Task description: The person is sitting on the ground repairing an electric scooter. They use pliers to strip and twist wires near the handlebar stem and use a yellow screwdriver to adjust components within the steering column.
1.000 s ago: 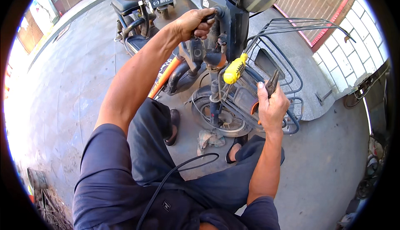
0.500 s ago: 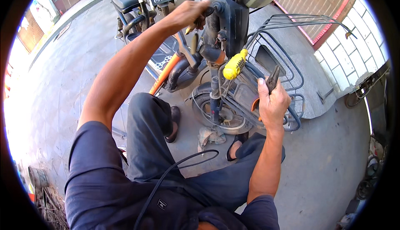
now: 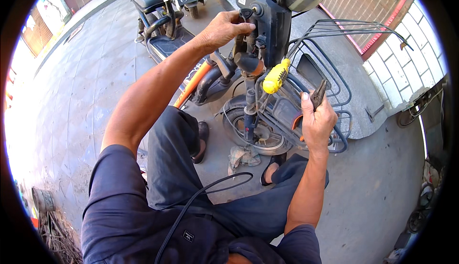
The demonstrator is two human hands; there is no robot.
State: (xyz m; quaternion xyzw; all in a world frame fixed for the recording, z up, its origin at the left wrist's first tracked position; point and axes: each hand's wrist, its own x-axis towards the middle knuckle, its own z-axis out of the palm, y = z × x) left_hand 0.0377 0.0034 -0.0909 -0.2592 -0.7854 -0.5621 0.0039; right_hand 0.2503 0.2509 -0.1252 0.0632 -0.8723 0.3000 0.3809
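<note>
My left hand (image 3: 227,30) pinches a black-headed key (image 3: 245,14) beside the round lock (image 3: 257,9) on the dark front panel of an electric scooter (image 3: 272,34). Whether the key's blade sits inside the lock, I cannot tell. Dangling items under those fingers are partly hidden. In my right hand (image 3: 318,123) are pliers (image 3: 319,95), jaws pointing up and orange handles showing below the fist. Between the two hands, a yellow screwdriver handle (image 3: 276,77) stands tilted at the scooter's front basket (image 3: 330,106).
The scooter's front wheel (image 3: 258,129) stands before my feet, with a crumpled rag (image 3: 243,156) beside it. Another scooter (image 3: 162,1) is parked at the back left. A black cable (image 3: 191,202) loops over my lap. A white brick wall (image 3: 401,53) rises at right.
My left hand has turned and brought the black-headed key up beside the lock. The right hand still grips the pliers, and the whole view has shifted slightly.
</note>
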